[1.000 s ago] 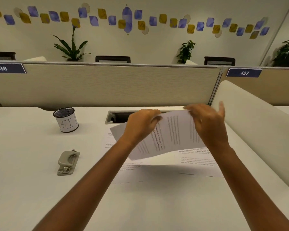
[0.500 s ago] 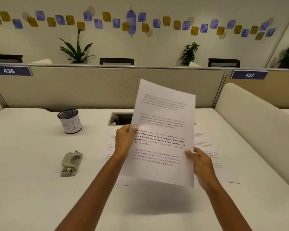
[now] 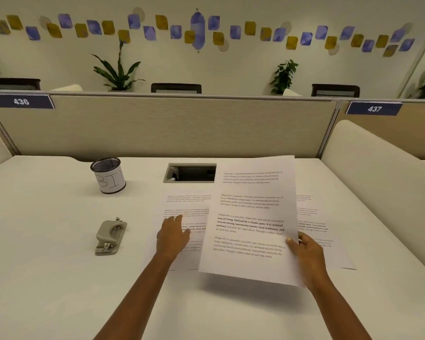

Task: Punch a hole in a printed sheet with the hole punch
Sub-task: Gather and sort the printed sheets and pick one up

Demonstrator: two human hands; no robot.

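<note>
A printed sheet (image 3: pixel 253 217) is lifted off the white desk, tilted up toward me, pinched at its right edge by my right hand (image 3: pixel 304 251). My left hand (image 3: pixel 173 235) hovers open, palm down, just left of that sheet, over another printed sheet (image 3: pixel 182 204) lying flat on the desk. A grey hole punch (image 3: pixel 110 238) lies on the desk to the left of my left hand, untouched. A further printed sheet (image 3: pixel 314 217) lies flat to the right, partly hidden by the raised one.
A mesh cup labelled BIN (image 3: pixel 108 175) stands at the back left of the desk (image 3: pixel 47 278). A rectangular cable cut-out (image 3: pixel 189 173) sits by the back edge. A beige partition (image 3: pixel 157 126) closes the rear; a cream divider (image 3: pixel 383 173) rises on the right.
My left hand has let go of the raised sheet and dropped toward the desk. The sheet, held only by my right hand, has shifted right and tilted lower.
</note>
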